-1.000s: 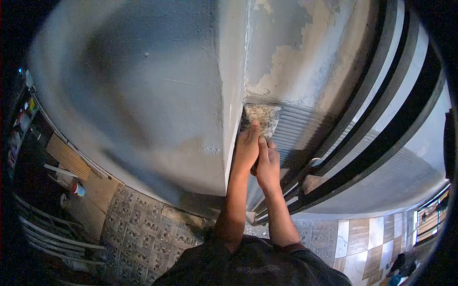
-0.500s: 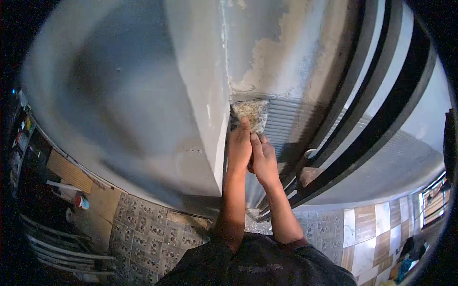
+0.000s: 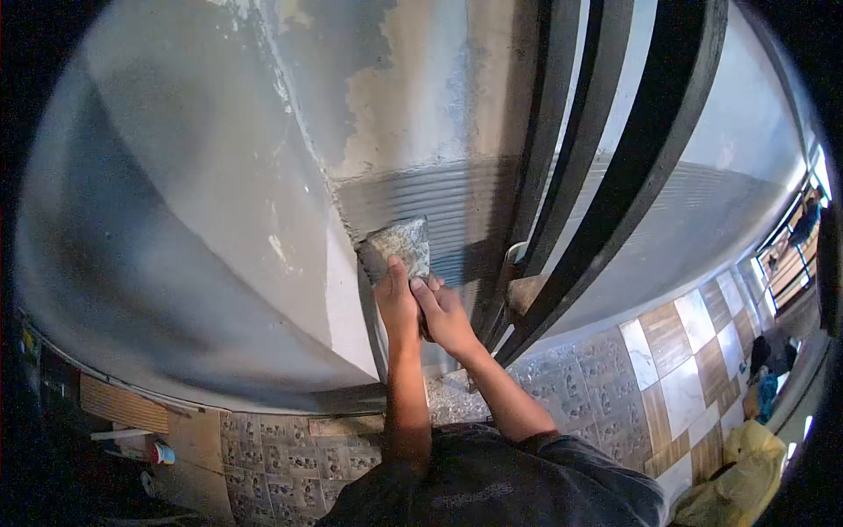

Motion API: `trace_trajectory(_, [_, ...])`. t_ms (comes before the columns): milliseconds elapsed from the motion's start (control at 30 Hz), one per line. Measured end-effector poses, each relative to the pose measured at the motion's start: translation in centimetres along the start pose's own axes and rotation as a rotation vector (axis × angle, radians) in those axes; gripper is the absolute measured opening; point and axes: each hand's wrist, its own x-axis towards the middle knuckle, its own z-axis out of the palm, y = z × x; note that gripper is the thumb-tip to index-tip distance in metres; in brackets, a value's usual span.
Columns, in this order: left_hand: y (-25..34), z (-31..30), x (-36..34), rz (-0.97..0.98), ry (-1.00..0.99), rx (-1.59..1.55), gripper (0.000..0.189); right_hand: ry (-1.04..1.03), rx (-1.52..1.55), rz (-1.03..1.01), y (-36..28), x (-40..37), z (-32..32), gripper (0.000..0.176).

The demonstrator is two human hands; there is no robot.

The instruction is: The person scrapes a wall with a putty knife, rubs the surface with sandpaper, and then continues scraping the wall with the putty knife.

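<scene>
Both my hands hold a trowel (image 3: 406, 239) whose flat blade is crusted with mortar. The blade lies against the wall, at the inner corner on the left side of a band of ridged grey adhesive (image 3: 448, 198). My left hand (image 3: 397, 303) is closed on the trowel, its thumb pointing up along the blade. My right hand (image 3: 445, 316) grips it from the right, close beside the left one. The handle is mostly hidden by the fingers. Some darker, wet-looking adhesive (image 3: 372, 262) shows at the blade's left edge.
Dark upright bars (image 3: 637, 158) stand close on my right, with a brownish block (image 3: 525, 294) among them. A grey wall corner (image 3: 351, 329) juts out at left. Below are patterned floor tiles (image 3: 277, 457), a small bucket (image 3: 163, 452) and a yellowish plastic bag (image 3: 742, 470).
The trowel has moved down the wall, and ridged adhesive now shows above it beside the corner. My view has turned and tilted, bringing the plastic bag into sight. Both hands keep their grip.
</scene>
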Motion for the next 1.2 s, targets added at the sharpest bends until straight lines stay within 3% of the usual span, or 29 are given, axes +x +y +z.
trace_trajectory(67, [-1.3, -0.8, 0.4, -0.036, -0.028, -0.006, 0.043, -0.028, -0.018, 0.050, 0.0, -0.3, 0.0, 0.040])
trace_trajectory(167, [-0.5, -0.4, -0.2, -0.118, -0.027, 0.001, 0.043, 0.041, -0.063, -0.039, 0.6, -0.5, 0.1, 0.042])
trace_trajectory(267, [0.4, -0.2, -0.5, -0.044, -0.087, 0.019, 0.050, 0.022, 0.027, 0.097, -0.3, -0.7, 0.0, 0.042])
trace_trajectory(433, [-1.8, -1.0, 0.3, -0.023, 0.011, 0.066, 0.051, 0.030, 0.124, 0.239, -0.4, -1.0, 0.2, 0.041])
trace_trajectory(467, [-1.7, -1.1, 0.2, 0.003, -0.007, 0.114, 0.051, 0.236, -0.072, -0.365, 4.1, 0.6, 1.3, 0.037])
trace_trajectory(500, [-1.6, -1.1, 0.3, 0.030, -0.026, 0.163, 0.052, 0.223, -0.074, -0.377, 3.2, 0.5, 1.2, 0.037])
trace_trajectory(567, [-2.0, -1.4, 0.5, 0.033, -0.034, 0.192, 0.047, 0.050, 0.216, 0.145, 0.6, -0.7, 0.5, 0.033])
trace_trajectory(633, [-0.7, -0.8, -0.1, 0.015, -0.054, 0.151, 0.049, 0.019, 0.170, 0.120, 0.6, -0.6, 0.3, 0.028])
trace_trajectory(700, [-0.8, -0.8, 0.0, 0.029, -0.045, 0.190, 0.049, 0.014, 0.281, 0.249, -0.2, -0.8, 0.4, 0.025])
trace_trajectory(767, [-0.8, -1.2, 0.2, 0.040, -0.032, 0.236, 0.050, 0.009, 0.285, 0.205, 0.3, -0.8, 0.6, 0.025])
trace_trajectory(833, [0.5, -1.3, 0.0, 0.088, -0.152, 0.239, 0.048, 0.004, 0.290, 0.159, -0.7, -1.0, 0.7, 0.024])
trace_trajectory(900, [2.5, -0.5, -0.2, 0.191, -0.138, 0.194, 0.044, -0.096, 0.476, 0.214, -3.1, -0.9, 0.4, 0.025])
trace_trajectory(967, [4.2, 0.2, 0.7, 0.009, -0.305, -0.044, 0.039, -0.096, 0.489, 0.258, -5.5, -0.2, -0.1, 0.027])
trace_trajectory(1100, [6.2, 2.9, 0.5, -0.024, -0.226, -0.234, 0.035, -0.157, 0.561, 0.259, -8.0, 0.3, -0.7, 0.029])
trace_trajectory(1200, [6.5, 3.3, 2.1, 0.087, -0.167, -0.055, 0.035, -0.155, 0.588, 0.193, -8.9, 2.3, -1.0, 0.029])
